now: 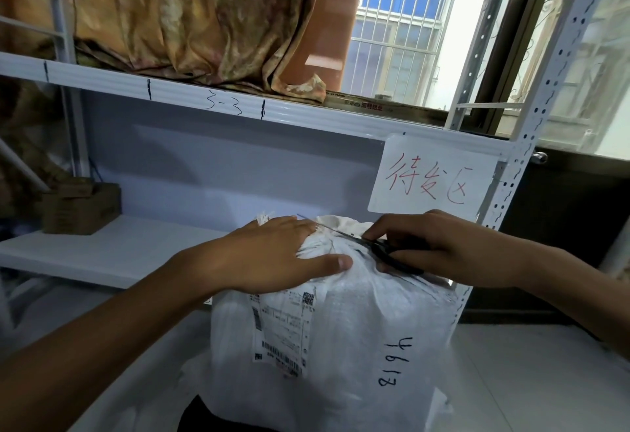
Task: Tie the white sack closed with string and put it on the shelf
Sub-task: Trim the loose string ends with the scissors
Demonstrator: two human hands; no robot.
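A full white woven sack [358,322] stands upright in front of the shelf, with a shipping label on its front and black numbers written on its side. Its neck is bunched at the top, and thin string [329,245] shows at the gathered part. My left hand [269,257] lies flat on the sack's top, fingers spread, pressing it down. My right hand [439,247] grips black-handled scissors [385,247] whose blades point left across the sack's neck. The lower white shelf [102,254] lies just behind and left of the sack.
A cardboard box [80,208] sits at the left end of the lower shelf. A white sign with red writing [433,175] hangs on the shelf's right side. Patterned cloth [191,22] lies on the upper shelf. A perforated shelf post [531,145] stands at right.
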